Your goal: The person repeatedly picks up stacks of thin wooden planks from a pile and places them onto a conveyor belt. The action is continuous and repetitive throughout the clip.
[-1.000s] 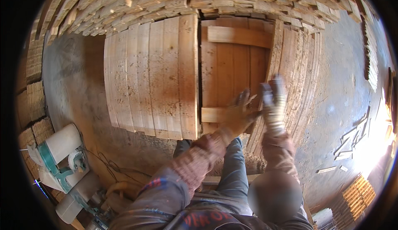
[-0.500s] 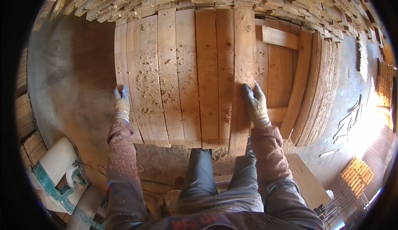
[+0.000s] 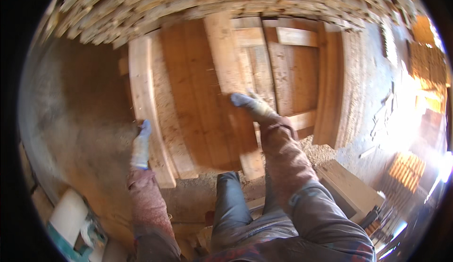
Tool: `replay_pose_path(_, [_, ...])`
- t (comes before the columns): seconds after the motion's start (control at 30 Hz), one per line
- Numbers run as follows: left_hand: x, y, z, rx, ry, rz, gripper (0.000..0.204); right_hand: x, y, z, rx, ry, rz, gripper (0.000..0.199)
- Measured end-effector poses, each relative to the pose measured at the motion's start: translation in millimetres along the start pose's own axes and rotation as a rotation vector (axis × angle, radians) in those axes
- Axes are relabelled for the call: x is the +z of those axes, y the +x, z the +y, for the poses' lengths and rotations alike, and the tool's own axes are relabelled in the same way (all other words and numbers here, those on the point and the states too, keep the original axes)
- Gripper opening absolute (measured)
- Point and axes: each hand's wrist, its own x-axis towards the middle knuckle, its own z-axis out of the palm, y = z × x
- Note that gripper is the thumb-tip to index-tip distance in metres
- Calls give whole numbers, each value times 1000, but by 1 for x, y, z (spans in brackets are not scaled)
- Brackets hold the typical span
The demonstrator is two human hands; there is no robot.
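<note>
Wooden boards lie side by side in front of me. My gloved left hand [image 3: 141,144] is at the outer edge of a long pale board [image 3: 147,97] on the left, its fingers pressed together against the wood. Over on the right, my gloved right hand [image 3: 252,105] reaches across another pale board [image 3: 224,54], its fingers closed over the wood and smeared by motion. Darker brown boards [image 3: 193,87], also blurred, lie between these two. Sawdust and chips show on the wood beneath. How far my fingers go under the edges is hidden.
Behind the boards rises a large stack of rough planks [image 3: 188,2]. To the right stand a wooden frame with crosspieces [image 3: 328,87] and an edge-on stack of boards [image 3: 351,87]. A box [image 3: 349,191] sits at the lower right, a white-and-green machine [image 3: 71,219] at the lower left.
The broad row of sawdust-covered boards has broken up; brown boards and a separate left board now show. My right hand has moved left, my left hand slightly nearer me. The view has shifted.
</note>
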Motion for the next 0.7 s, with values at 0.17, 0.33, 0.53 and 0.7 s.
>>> replay_pose_path(0.17, [4, -7, 16, -271, -240, -148, 56, -37, 20, 5, -64, 83, -239, 81])
replay_pose_path(0.33, [-14, -80, 13, -284, -277, -14, 54, -148, -37, -28, -214, -185, -337, 53])
replay_pose_path(0.53, [149, -173, 73, -231, -292, -125, 66, -284, -51, -88, -478, -29, -277, 43])
replay_pose_path(0.7, [297, -177, 80, 2, -138, -252, 57, -242, -122, -133, -352, -110, 164, 76])
